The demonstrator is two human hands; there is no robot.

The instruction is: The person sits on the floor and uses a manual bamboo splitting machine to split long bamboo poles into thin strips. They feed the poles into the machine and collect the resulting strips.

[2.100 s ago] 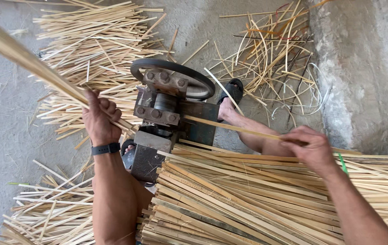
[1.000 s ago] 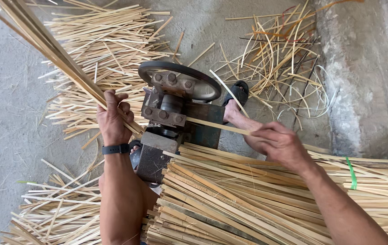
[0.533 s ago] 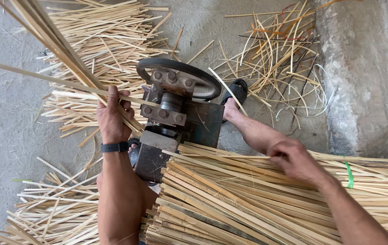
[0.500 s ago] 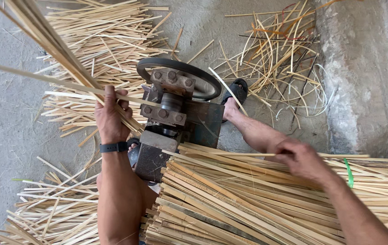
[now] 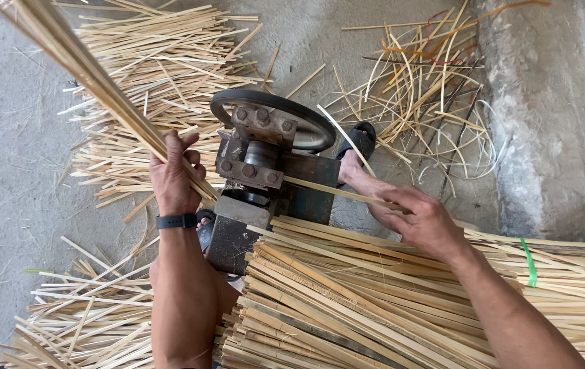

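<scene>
Right hand (image 5: 424,220) pinched one slat (image 5: 337,192) entering the splitting machine (image 5: 262,174). Left hand (image 5: 173,179), beside the machine, clamped apparently split strips (image 5: 94,78). Large stack (image 5: 374,301) remained unfed.

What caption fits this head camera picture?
Right hand feeds a bamboo strip into a metal machine; left hand grips thin split strips.

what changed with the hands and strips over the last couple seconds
The right hand drew back to the stacked bamboo strips, took a fresh strip and set it into the machine. The left hand kept gripping the split strips. Machine and floor piles stayed put.
</scene>
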